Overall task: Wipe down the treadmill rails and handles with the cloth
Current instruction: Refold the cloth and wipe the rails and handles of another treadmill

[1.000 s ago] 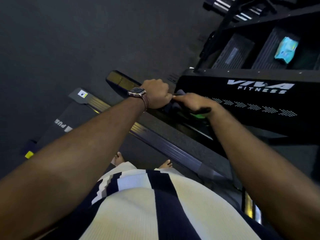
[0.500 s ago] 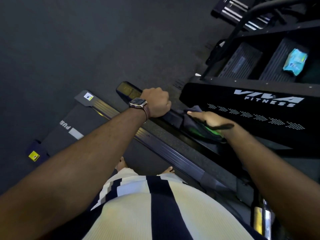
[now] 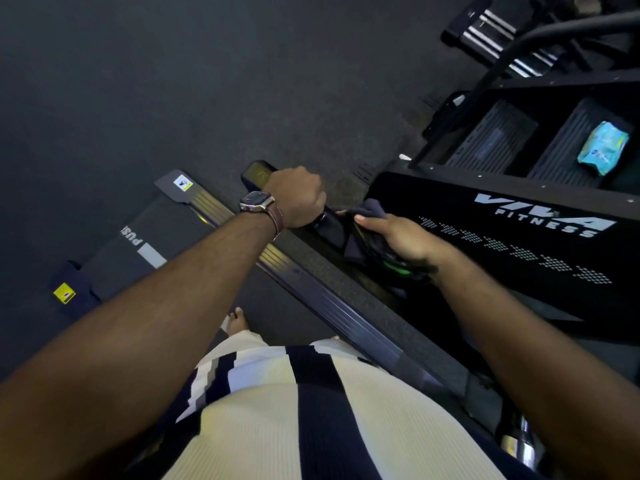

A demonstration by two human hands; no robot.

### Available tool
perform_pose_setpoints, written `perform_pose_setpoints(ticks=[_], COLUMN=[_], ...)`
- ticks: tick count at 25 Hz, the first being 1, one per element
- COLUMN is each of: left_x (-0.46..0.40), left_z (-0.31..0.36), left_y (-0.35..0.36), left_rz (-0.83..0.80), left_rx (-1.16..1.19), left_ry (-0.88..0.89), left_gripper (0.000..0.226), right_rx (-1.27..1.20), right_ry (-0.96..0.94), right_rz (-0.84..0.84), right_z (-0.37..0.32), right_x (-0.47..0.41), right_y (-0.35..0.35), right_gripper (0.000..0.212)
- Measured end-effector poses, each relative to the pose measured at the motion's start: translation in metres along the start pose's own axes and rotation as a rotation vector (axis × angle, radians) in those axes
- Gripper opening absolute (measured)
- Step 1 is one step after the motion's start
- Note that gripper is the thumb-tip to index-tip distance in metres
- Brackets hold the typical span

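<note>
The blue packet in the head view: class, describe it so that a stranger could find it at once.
Start at the black panel lettered VIVA FITNESS. Above it are two dark ribbed trays; the blue packet lies in the right-hand tray. It is the only bright, crinkled thing among dark equipment.
</note>
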State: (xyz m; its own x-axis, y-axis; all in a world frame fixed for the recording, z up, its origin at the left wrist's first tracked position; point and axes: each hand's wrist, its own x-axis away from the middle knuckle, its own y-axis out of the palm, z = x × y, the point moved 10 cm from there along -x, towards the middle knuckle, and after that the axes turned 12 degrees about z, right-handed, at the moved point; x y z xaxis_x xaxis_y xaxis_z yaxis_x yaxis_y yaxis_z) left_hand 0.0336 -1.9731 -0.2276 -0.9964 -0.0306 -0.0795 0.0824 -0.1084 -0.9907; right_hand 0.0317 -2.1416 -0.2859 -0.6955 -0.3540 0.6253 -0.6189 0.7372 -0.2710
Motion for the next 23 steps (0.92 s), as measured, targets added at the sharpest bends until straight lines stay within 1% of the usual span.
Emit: perform_pose_setpoints(ticks=[2, 4, 5, 6, 8, 10, 11, 12, 14, 16, 19, 20, 23], left_x=[0.001, 0.000, 0.000, 0.000, 0.002, 0.004, 0.005, 0.006, 0.006, 0.005, 0.004, 0.004, 0.006], left_z=[0.000, -0.004, -0.005, -0.006, -0.008, -0.017, -0.023, -0.030, -0.040, -0.044, -0.045, -0.046, -0.054], left_y=[0.003, -0.001, -0.003, -0.004, -0.007, -0.010, -0.012, -0.013, -0.014, -0.013, -0.016, -0.017, -0.013], left_rz=[0.014, 0.042, 0.057, 0.073, 0.098, 0.146, 0.173, 0.196, 0.231, 0.224, 0.225, 0.226, 0.257], left_rx=[0.042, 0.068, 0.086, 0.099, 0.127, 0.113, 0.096, 0.089, 0.086, 0.093, 0.107, 0.117, 0.169], left_ry=[-0.001, -0.022, -0.034, -0.047, -0.069, -0.111, -0.144, -0.181, -0.238, -0.251, -0.228, -0.229, -0.277], left_gripper=[0.036, 0.033, 0.031, 0.030, 0.030, 0.031, 0.033, 0.034, 0.036, 0.037, 0.036, 0.035, 0.027], right_rx=[-0.087, -0.057, -0.016, 0.013, -0.057, -0.085, -0.090, -0.121, -0.045, -0.014, -0.038, -0.055, -0.014], right_ry=[0.016, 0.008, -0.035, -0.079, -0.109, -0.112, -0.094, -0.066, -0.131, -0.202, -0.094, -0.065, -0.121], right_rz=[-0.015, 0.012, -0.019, -0.054, -0.101, -0.051, -0.027, -0.044, -0.104, -0.125, -0.037, -0.034, -0.066], right_z=[0.006, -0.006, -0.015, -0.027, -0.027, -0.019, -0.019, -0.029, -0.051, -0.053, -0.032, -0.038, -0.065], right_x=[0.005, 0.005, 0.005, 0.010, 0.015, 0.012, 0.005, 0.001, -0.006, -0.009, -0.026, -0.028, -0.028], right_y=[0.000, 0.007, 0.012, 0.019, 0.021, 0.010, 0.012, 0.022, 0.041, 0.043, 0.033, 0.039, 0.052], right_gripper=[0.031, 0.039, 0.044, 0.042, 0.027, 0.023, 0.021, 0.020, 0.025, 0.028, 0.036, 0.033, 0.017])
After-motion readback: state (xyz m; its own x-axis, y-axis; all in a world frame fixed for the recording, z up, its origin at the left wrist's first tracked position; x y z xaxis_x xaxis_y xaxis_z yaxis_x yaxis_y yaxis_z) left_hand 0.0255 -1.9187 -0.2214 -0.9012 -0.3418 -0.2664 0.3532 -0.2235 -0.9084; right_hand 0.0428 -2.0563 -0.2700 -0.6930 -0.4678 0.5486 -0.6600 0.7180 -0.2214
